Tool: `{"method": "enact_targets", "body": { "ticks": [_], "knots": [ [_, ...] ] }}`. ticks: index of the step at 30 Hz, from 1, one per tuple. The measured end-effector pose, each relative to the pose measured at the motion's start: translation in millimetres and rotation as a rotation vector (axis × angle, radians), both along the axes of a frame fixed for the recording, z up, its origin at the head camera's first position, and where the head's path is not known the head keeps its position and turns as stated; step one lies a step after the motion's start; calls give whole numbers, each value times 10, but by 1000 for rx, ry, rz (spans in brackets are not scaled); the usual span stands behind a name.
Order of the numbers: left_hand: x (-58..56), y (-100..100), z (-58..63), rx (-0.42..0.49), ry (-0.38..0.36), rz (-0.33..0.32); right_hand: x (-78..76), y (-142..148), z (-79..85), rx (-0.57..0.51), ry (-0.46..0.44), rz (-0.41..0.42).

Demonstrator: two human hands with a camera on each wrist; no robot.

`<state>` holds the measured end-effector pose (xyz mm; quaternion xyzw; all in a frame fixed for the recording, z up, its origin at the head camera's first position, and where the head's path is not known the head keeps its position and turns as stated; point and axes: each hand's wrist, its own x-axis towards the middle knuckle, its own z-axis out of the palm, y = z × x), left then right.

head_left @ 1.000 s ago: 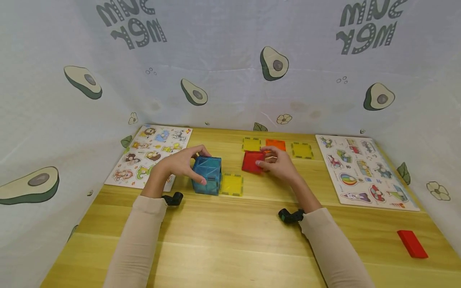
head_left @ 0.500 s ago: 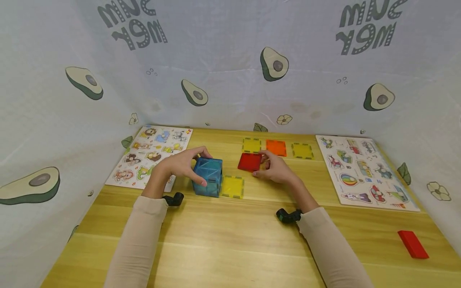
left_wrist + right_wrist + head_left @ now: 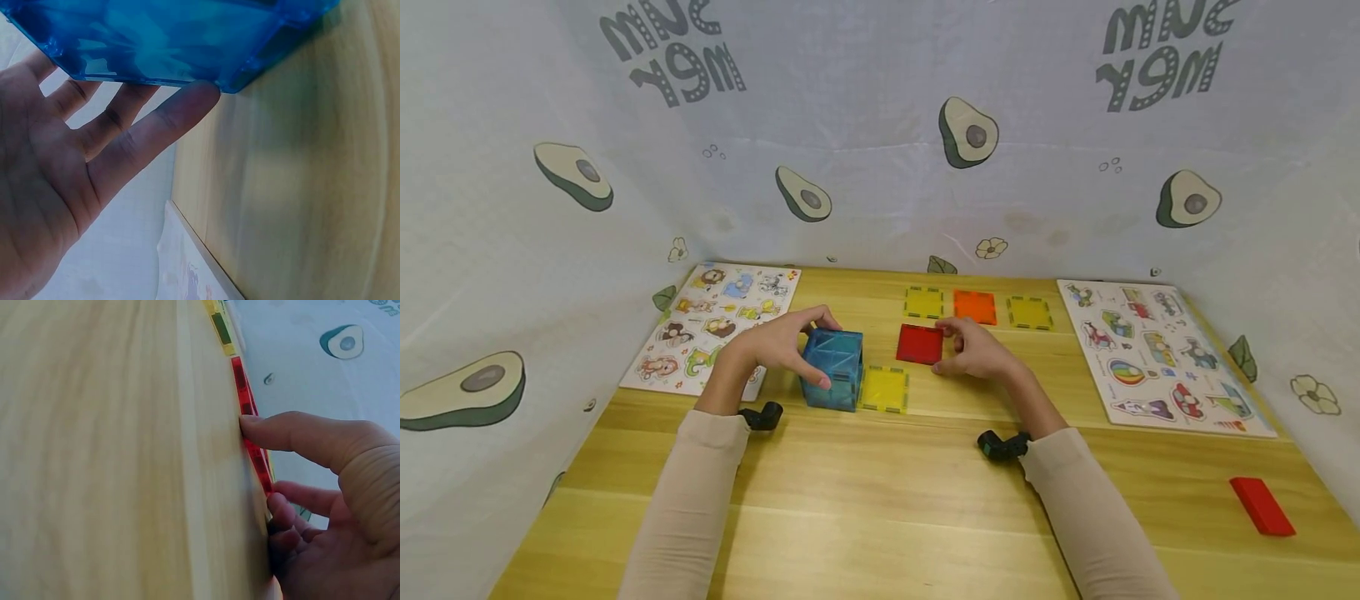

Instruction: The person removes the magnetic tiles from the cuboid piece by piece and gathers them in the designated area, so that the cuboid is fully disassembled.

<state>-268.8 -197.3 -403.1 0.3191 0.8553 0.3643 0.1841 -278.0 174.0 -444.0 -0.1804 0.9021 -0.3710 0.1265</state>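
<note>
My left hand (image 3: pixel 781 343) holds the left side of a blue translucent cube of magnetic tiles (image 3: pixel 832 369), its fingers behind and its thumb on the near side. In the left wrist view the thumb touches the lower edge of the blue cube (image 3: pixel 156 40). A yellow magnetic tile (image 3: pixel 884 388) lies flat against the cube's right side. My right hand (image 3: pixel 976 350) pinches a red magnetic tile (image 3: pixel 919 344) at its right edge, and the tile looks flat on the table. The right wrist view shows the red tile (image 3: pixel 252 440) nearly edge-on between thumb and fingers.
Behind the red tile lie two more yellow tiles (image 3: pixel 923 302) and an orange tile (image 3: pixel 975 307). An animal puzzle board (image 3: pixel 718 312) lies at left, a vehicle puzzle board (image 3: pixel 1157 358) at right. A red block (image 3: pixel 1262 506) sits near the right edge. A printed cloth (image 3: pixel 880 167) stands behind.
The red tile was tilted up in my right hand; it has come down and slightly left, to lie flat in front of the back row. My left hand and the cube have barely moved.
</note>
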Motion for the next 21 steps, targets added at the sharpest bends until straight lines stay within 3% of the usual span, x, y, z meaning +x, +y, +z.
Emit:
{"method": "enact_targets", "body": {
  "ticks": [11,21],
  "knots": [
    [26,-7,18,-41,4,-21,73,31,72,-89,4,-62],
    [59,14,67,-54,18,-11,227,-102,207,-128,72,1]
  ]
}}
